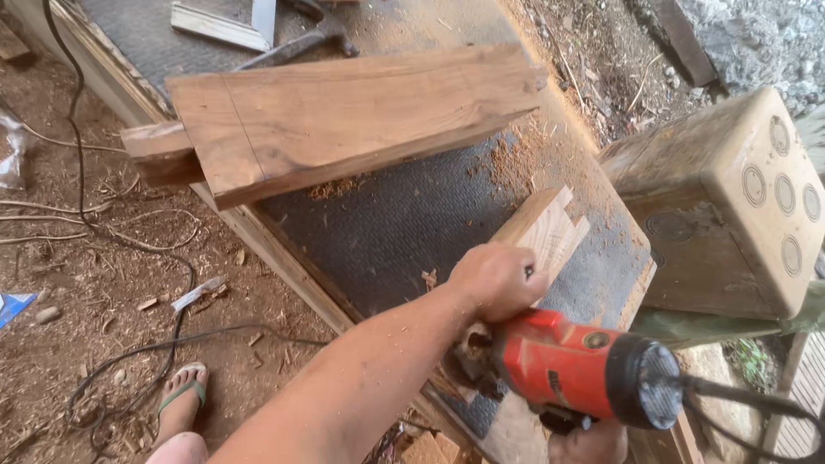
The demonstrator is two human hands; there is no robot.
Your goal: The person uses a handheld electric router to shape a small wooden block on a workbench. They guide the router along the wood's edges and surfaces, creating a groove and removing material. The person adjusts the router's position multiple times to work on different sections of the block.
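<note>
My left hand is closed on the near end of a small pale wood piece with a notched far end, which lies on the dark textured bench top. Just below it is a red power tool with a black rear cap and a cable running off to the right. My right hand grips the tool from underneath at the bottom edge, and only part of that hand shows. The tool's front end sits against the wood behind my left wrist, mostly hidden.
A wide brown plank lies across the bench, resting on a wood block. A hammer and wood strips lie at the far end. A beige box stands at the right. Cables and my sandalled foot are on the dirt floor.
</note>
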